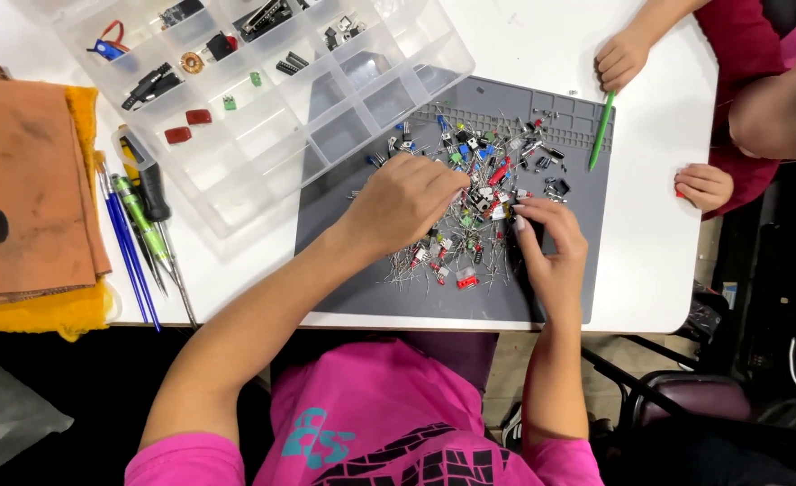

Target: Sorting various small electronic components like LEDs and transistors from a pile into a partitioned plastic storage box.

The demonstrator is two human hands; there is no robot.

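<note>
Head cam: big pile of small parts (pixel 470 211) sits mid gray mat (pixel 362 288). Left hand (pixel 402 202) + right hand (pixel 547 243) pinch bits in pile. Clear box (pixel 263 153) by mat is partly filled; lots left.

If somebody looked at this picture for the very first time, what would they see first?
Probably the heap of tiny colourful electronic parts spread on the grey mat in the middle of the white table, with the left hand and right hand picking through it. Next, the clear compartment box at the upper left, and another person's hand by a green stick at the upper right.
</note>
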